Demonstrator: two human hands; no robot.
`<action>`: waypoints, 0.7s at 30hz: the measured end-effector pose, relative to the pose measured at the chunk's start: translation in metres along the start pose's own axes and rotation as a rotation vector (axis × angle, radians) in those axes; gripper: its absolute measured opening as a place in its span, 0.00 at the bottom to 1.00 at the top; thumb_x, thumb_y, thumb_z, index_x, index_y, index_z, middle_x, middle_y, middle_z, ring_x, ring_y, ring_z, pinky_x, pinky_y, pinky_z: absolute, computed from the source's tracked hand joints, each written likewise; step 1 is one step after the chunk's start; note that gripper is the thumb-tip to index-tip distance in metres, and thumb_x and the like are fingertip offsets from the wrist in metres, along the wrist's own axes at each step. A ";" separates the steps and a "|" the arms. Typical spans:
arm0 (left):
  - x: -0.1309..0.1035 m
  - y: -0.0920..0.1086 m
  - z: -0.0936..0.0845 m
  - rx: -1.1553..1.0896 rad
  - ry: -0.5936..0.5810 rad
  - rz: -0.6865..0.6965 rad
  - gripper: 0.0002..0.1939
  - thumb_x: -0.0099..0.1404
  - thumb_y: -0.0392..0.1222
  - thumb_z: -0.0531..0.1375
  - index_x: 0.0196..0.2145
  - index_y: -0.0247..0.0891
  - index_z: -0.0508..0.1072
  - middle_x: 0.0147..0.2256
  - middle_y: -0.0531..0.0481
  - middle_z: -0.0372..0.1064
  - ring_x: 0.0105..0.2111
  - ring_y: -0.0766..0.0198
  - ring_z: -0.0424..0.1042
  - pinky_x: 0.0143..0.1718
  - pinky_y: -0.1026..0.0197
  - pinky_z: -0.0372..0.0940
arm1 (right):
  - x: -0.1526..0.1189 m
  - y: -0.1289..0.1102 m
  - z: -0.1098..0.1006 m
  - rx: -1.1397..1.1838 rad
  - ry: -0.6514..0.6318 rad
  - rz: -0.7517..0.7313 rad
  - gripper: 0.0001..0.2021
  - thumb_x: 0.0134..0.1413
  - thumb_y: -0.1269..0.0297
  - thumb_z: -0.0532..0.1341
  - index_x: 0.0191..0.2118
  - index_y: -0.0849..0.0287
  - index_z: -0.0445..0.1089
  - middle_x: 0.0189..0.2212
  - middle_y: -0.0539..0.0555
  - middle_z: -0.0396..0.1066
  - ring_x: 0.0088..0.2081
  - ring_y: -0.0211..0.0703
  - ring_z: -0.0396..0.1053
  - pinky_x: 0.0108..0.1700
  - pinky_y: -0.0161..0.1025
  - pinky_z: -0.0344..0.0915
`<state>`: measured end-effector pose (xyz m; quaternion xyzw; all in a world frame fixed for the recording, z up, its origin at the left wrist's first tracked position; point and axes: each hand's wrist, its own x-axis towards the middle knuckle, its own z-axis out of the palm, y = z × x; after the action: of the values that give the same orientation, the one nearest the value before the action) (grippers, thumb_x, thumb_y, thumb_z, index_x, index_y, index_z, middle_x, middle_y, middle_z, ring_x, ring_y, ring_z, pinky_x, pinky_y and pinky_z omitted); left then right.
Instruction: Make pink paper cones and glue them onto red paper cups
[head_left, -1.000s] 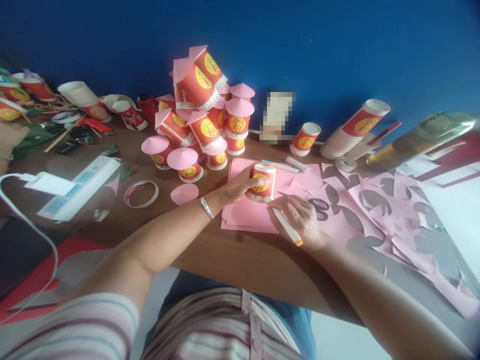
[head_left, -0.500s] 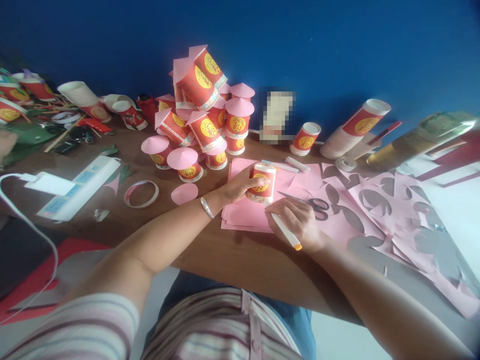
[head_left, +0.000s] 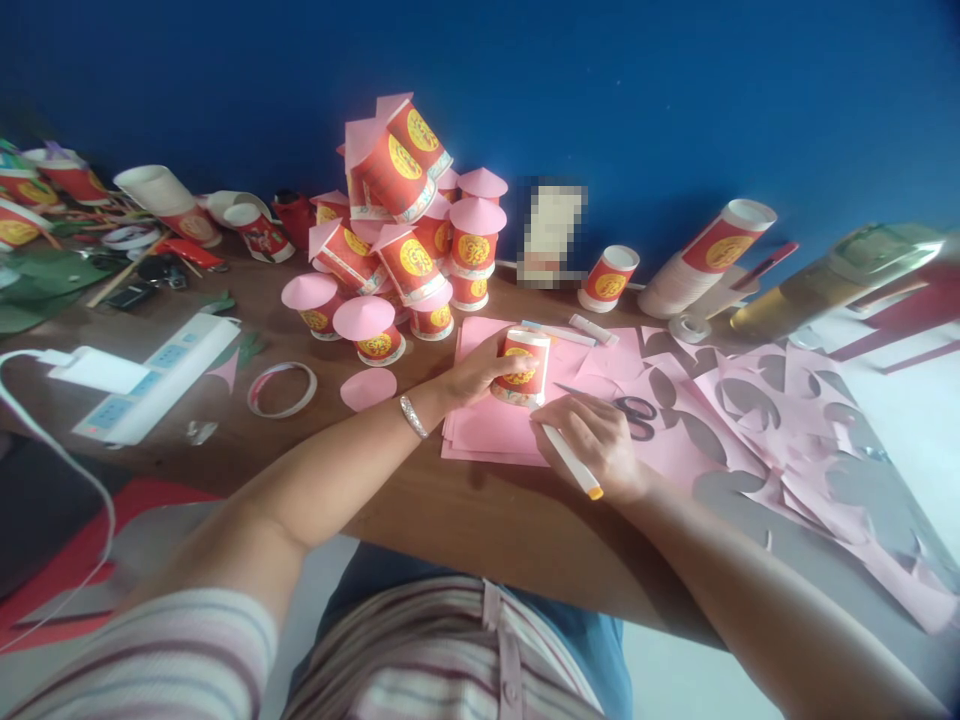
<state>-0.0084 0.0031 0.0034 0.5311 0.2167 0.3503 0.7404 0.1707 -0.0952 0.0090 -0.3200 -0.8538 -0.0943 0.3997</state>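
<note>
The left hand, fingers wrapped around the red cup, holds it over the pink sheets; the right hand, fingers closed on the white pen, positions the tip at the cup's lower edge.

The held cup hid most fingers of the left hand. The right hand covered part of the scissors, and the tip of the white pen was too small to tell. Toward one o'clock, coarse pixels blurred a pale panel — unreadable; toward nine, the view's edge cut off a red cup.
</note>
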 end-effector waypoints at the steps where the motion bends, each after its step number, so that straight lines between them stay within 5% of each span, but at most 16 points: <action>1: 0.000 0.000 0.000 -0.002 0.003 0.001 0.22 0.57 0.47 0.69 0.45 0.36 0.70 0.36 0.49 0.73 0.35 0.64 0.72 0.37 0.62 0.67 | 0.000 0.000 0.000 -0.003 -0.001 0.001 0.08 0.61 0.77 0.60 0.40 0.57 0.67 0.27 0.50 0.74 0.26 0.38 0.71 0.32 0.36 0.67; 21: 0.001 -0.001 -0.001 -0.009 0.000 -0.010 0.21 0.58 0.46 0.69 0.45 0.35 0.71 0.35 0.49 0.72 0.33 0.64 0.71 0.36 0.62 0.67 | 0.001 0.000 0.001 -0.039 -0.005 0.004 0.07 0.61 0.77 0.61 0.39 0.58 0.66 0.26 0.50 0.74 0.26 0.38 0.70 0.31 0.36 0.66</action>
<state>-0.0079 0.0043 0.0018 0.5266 0.2176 0.3477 0.7446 0.1694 -0.0939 0.0088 -0.3296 -0.8521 -0.1093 0.3915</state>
